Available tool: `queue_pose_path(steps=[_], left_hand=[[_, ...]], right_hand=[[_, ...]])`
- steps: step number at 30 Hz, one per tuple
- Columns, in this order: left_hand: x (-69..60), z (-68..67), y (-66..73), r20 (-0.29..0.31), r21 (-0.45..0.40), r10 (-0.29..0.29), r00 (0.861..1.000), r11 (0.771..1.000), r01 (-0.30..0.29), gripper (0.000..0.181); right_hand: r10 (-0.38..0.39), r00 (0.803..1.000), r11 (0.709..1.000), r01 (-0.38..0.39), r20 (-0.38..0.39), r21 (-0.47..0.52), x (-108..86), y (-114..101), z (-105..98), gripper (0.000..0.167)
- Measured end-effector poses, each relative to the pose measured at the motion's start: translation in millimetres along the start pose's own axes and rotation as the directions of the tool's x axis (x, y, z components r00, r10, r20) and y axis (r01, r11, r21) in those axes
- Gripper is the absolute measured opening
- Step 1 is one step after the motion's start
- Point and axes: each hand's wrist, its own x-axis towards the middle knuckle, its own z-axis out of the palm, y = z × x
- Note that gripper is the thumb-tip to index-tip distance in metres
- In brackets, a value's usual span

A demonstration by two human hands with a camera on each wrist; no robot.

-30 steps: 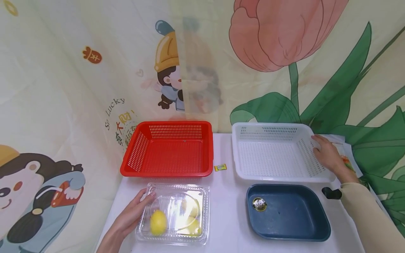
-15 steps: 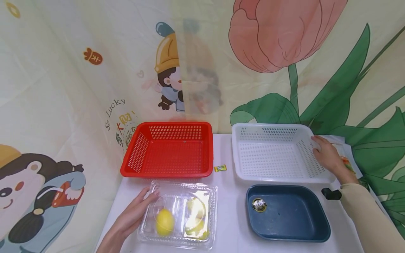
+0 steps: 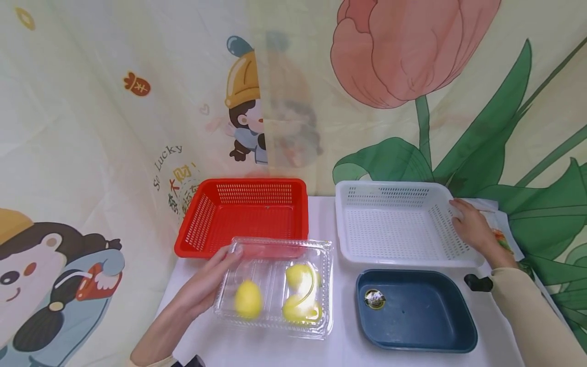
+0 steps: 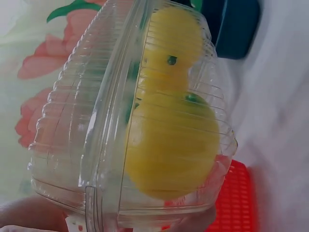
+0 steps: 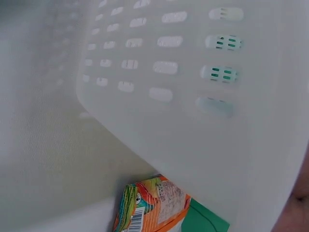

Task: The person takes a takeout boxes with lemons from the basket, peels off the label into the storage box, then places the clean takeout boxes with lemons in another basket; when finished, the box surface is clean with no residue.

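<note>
My left hand (image 3: 197, 285) grips the left edge of a clear plastic clamshell box (image 3: 273, 285), which is raised off the table and tilted. Several yellow lemon-like fruits (image 3: 248, 299) show through its lid, one on the left and others on the right. The left wrist view shows yellow fruits (image 4: 174, 145) with green spots inside the shut box. Over at the right, my right hand (image 3: 472, 224) holds the right rim of a white perforated basket (image 3: 390, 229). That basket has nothing in it. In the right wrist view, the basket wall (image 5: 193, 130) fills most of the picture.
Behind the box stands a red basket (image 3: 252, 219), its front rim partly covered by it. A dark blue tray (image 3: 419, 316) with a round sticker (image 3: 375, 299) sits before the white basket. Beyond that basket lies a colourful packet (image 5: 157, 203). A printed curtain (image 3: 293, 102) hangs behind.
My left hand has lifted the clamshell box and moved it right and away from me. It now hides the small yellow wrapped packet between the baskets. My right hand stays on the white basket.
</note>
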Motion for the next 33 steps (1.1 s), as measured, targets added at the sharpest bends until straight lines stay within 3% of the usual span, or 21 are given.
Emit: queue_pose_path(steps=[8, 15, 24, 33], left_hand=[[21.8, 27.4, 26.8, 0.038, -0.008, 0.05, 0.998, 0.999, -0.049, 0.065], [45.7, 51.2, 46.7, 0.08, -0.06, 0.047, 0.996, 0.997, -0.043, 0.066], [78.7, 82.7, 69.2, 0.046, -0.04, 0.024, 0.999, 0.999, -0.022, 0.069], [106.6, 115.9, 91.9, 0.068, -0.084, 0.045, 0.997, 0.996, -0.039, 0.066]], right_hand=[[-0.027, 1.0, 0.999, 0.027, 0.003, 0.017, 0.0, 4.2, 9.1, 0.056], [-0.028, 1.0, 1.0, 0.028, -0.002, 0.012, 0.3, 3.7, 13.1, 0.056], [-0.023, 1.0, 1.0, 0.024, -0.014, 0.009, -2.0, 4.2, 11.2, 0.057], [-0.032, 0.999, 0.999, 0.033, -0.037, 0.01, 1.8, 1.0, 2.0, 0.056]])
